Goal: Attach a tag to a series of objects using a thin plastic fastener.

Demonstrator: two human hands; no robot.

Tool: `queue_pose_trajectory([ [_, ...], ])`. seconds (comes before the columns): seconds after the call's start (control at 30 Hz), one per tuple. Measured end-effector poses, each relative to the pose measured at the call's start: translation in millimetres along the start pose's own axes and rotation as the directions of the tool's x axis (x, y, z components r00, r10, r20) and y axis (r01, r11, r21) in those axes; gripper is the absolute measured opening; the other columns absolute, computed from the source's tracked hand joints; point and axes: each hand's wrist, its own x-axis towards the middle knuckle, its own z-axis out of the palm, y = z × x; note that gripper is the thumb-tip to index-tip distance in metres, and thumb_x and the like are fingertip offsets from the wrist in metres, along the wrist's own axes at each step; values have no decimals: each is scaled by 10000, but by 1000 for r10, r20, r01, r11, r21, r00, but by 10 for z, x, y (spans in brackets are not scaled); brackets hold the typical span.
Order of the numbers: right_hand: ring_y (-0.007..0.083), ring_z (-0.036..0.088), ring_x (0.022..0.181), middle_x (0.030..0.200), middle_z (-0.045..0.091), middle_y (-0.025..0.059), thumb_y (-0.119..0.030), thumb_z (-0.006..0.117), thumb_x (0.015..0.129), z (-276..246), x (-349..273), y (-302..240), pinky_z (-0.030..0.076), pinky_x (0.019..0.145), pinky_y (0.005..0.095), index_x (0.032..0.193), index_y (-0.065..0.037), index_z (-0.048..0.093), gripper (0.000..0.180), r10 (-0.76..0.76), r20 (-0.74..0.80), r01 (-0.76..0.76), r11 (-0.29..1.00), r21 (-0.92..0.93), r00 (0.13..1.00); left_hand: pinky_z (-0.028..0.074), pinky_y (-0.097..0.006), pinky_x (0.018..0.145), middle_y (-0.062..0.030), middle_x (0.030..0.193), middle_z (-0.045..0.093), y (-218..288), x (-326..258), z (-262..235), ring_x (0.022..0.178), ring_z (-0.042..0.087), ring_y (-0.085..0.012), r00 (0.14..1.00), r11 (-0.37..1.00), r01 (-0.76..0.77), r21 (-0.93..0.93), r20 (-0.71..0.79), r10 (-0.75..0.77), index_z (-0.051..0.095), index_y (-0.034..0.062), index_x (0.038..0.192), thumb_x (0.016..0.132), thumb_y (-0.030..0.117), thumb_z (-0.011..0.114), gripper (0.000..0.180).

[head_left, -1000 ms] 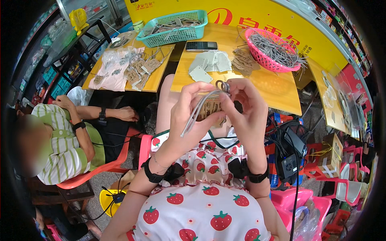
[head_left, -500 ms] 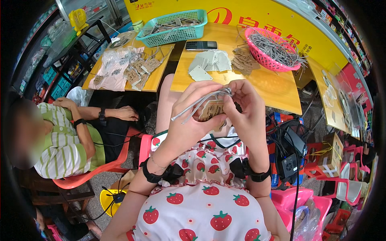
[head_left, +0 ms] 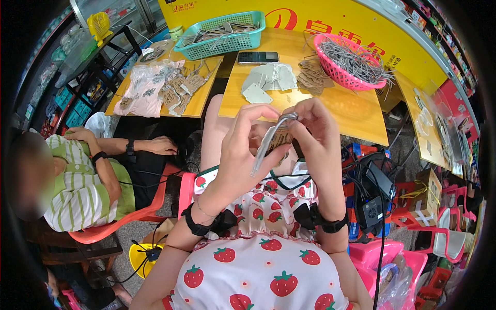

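Pinching a grey cord [head_left: 266, 145] in the head view, the fingers of the right hand [head_left: 317, 138] meet at the top of brown card tags [head_left: 281, 138] bearing dark print; the left hand's [head_left: 238, 157] thumb and fingers clasp these above the lap, partly hiding them. Red lettering [head_left: 315, 27] marks the yellow panel [head_left: 227, 7]. Flat grey cards [head_left: 275, 77] and a perforated pink basket [head_left: 345, 78] occupy the wooden tabletop [head_left: 356, 116] beyond

From the wearer's head, the fisheye camera looked steeply down past the strawberry-print top [head_left: 258, 268], close by, toward the table [head_left: 356, 121] ahead.
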Motion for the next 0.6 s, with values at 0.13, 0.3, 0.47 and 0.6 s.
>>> queue_pose_trajectory([
  [0.13,75,573,740,783,620,29,33,649,789,-77,22,-68,451,678,227,832,3,568,97,77,16,-78,995,57,997,492,-226,572,-69,1046,592,-51,-17,-21,691,604,-86,1000,1000,22,3,-18,-22,483,34,1072,689,-7,781,488],
  [0.3,82,587,771,811,616,31,46,637,806,-108,24,-70,459,704,226,845,3,551,104,53,44,-55,998,41,998,520,-232,615,-81,977,633,51,-15,3,779,667,-119,991,990,136,-44,-15,-137,475,27,1107,710,3,777,500],
  [0.47,101,607,836,857,618,41,74,600,817,-96,29,-133,475,769,235,889,7,528,121,101,76,-111,983,146,992,518,-236,614,-86,1023,621,61,-16,15,772,667,-119,996,997,83,2,-38,-83,468,28,1144,704,-9,775,538],
  [0.6,116,606,891,910,616,55,88,569,824,-109,15,-101,473,813,244,930,14,533,134,124,114,-141,977,158,986,486,-227,577,-86,1126,571,44,4,-10,685,611,-103,998,998,59,-28,-4,-59,499,35,1170,684,-50,756,556],
])
